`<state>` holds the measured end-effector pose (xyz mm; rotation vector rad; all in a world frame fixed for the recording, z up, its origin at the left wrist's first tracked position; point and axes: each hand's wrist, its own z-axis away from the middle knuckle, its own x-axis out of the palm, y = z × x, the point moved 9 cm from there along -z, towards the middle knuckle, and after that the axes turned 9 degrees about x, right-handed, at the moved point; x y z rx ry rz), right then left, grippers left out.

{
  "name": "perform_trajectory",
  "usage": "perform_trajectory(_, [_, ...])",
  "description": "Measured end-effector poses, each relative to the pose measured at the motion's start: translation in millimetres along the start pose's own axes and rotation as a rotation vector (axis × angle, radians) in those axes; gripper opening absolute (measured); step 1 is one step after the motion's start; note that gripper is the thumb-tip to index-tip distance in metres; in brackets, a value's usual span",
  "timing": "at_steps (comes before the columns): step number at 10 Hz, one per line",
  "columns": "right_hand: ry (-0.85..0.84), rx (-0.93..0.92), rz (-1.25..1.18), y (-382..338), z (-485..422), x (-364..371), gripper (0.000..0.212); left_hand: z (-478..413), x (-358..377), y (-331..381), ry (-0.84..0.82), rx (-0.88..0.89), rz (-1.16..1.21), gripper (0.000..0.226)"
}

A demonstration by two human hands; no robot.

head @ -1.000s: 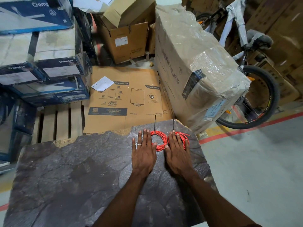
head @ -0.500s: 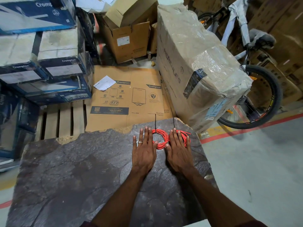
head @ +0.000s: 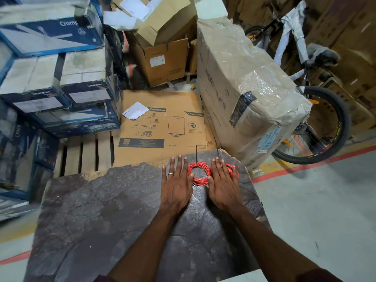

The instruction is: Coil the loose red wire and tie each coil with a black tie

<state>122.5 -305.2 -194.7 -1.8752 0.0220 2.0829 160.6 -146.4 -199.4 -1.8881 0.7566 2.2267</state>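
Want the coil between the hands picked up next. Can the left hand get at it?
Likely yes: the left hand lies flat right beside the red coil, thumb at its rim, nothing between.

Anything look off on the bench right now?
Nothing wrong with the work: the left coil and the right coil, partly under the right hand, lie flat, black ties sticking out past the far edge. One oddity: the worktop has a chipped, ragged far edge close to both coils.
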Motion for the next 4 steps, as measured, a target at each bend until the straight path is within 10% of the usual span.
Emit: perform_trajectory(4, [0.092,-0.153,-0.095,-139,3,-101,0.07,61,-182,-72,0.268,-0.088,-0.098,0.07])
